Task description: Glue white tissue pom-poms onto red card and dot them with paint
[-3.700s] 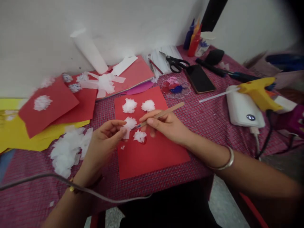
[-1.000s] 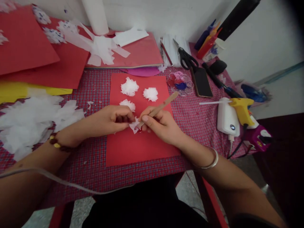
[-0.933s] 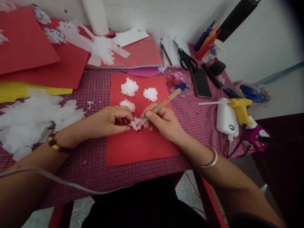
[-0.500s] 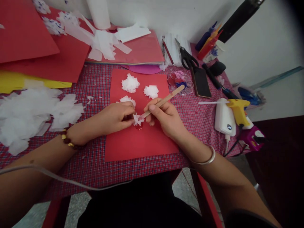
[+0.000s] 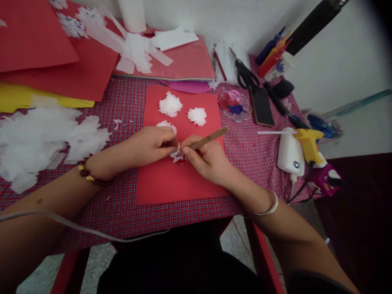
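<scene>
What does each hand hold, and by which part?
Right hand: a flat brown wooden stick, near its lower end. Left hand: at the edge of white ruffled paper; grip cannot be told.

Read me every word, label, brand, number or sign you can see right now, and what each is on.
None can be read.
Power bank: pale marks on its small dark display, too small to read.
Purple box: light and dark markings, too blurred to make out.
Phone: dark screen, no text shows.
Red sheet and wooden stick: no writing visible.
</scene>
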Demonstrator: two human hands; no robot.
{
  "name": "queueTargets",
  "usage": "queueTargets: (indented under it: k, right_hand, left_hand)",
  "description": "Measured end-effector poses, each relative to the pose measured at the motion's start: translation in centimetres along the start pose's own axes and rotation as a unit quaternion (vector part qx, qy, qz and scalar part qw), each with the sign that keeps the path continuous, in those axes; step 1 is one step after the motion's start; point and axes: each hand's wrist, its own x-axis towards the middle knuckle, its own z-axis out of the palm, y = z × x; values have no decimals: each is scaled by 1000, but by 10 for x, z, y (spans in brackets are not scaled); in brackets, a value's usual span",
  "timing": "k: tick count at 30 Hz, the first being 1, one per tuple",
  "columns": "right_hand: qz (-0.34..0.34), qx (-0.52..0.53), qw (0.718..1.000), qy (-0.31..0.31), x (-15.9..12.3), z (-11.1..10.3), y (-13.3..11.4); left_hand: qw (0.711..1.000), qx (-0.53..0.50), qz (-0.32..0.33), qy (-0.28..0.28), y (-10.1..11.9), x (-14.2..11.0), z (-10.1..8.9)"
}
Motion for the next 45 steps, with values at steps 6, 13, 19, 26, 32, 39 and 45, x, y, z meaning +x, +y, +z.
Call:
queueTargets:
  k: [6, 13, 19, 26, 32, 39, 45]
  right_hand:
    - [-23, -26, 999, -11, 3, 2, 2]
    - [34, 106, 992, 55, 1, -5, -2]
    - [188, 315, 922, 125, 8, -11, 8]
    - [236, 409, 869, 146, 12, -11, 16]
    - [248, 395, 872, 145, 10, -11, 17]
    - [237, 392, 879, 132, 9, -10, 19]
    - [237, 400, 875, 133, 9, -9, 19]
  left_hand:
    - [1000, -12, 26, 5, 2, 1, -4]
    - [994, -99, -34, 28, 2, -10, -7]
    - [936, -232, -150, 217, 8, -43, -40]
    - [910, -12, -257, 325, -3, -106, -101]
    - [958, 101, -241, 119, -32, -126, -105]
    - [936, 243, -221, 128, -31, -108, -90]
    - [938, 233, -248, 70, -30, -103, -86]
